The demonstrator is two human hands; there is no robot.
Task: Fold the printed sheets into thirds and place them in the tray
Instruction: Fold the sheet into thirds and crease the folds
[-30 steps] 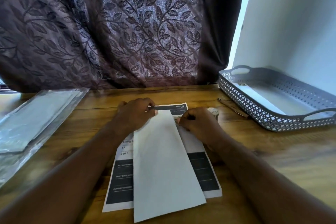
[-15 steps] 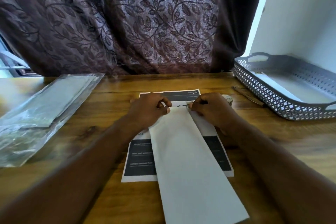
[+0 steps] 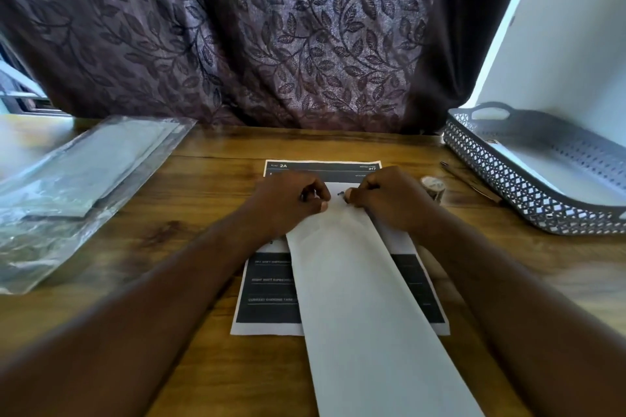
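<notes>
curtain (image 3: 271, 44): purple, leaf-patterned | tray (image 3: 528, 193): grey lattice | table (image 3: 210, 152): brown wood

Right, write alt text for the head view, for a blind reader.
A left hand and right hand pinch the far end of a folded white sheet lying on a printed sheet on a wooden table; a grey tray sits right.

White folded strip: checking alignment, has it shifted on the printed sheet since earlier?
Yes. Against the printed sheet, the white folded strip slid toward the camera, overhanging its near edge further.
</notes>
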